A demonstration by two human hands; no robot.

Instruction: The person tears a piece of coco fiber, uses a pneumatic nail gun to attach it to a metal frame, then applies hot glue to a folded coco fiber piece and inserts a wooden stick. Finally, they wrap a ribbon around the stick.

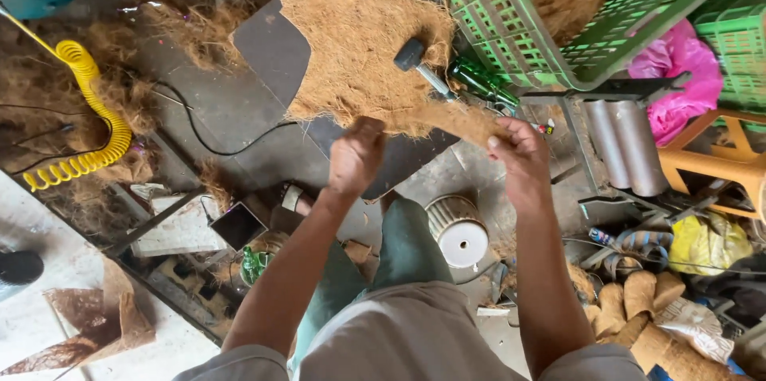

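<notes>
The person's left hand (356, 156) has its grip closed on the near edge of a ragged brown sheet of coconut fibre matting (359, 46), fingers curled under the frayed rim. The right hand (523, 159) pinches a narrower tongue of the same sheet at its right end. The sheet lies spread over a dark flat board counter (275, 50), its far edge reaching past the board's top and its left edge leaving a bare strip of board. A black-headed rubber mallet with a metal handle (423, 66) rests on the sheet, just beside the slatted wall of a tilted green plastic crate (511, 22), which crowds the sheet's right edge. A coiled yellow air hose (88, 110) lies well apart on the left, with open floor between it and the board. A white ribbed plastic pot (459, 233) stands below the hands, near the person's knee.
</notes>
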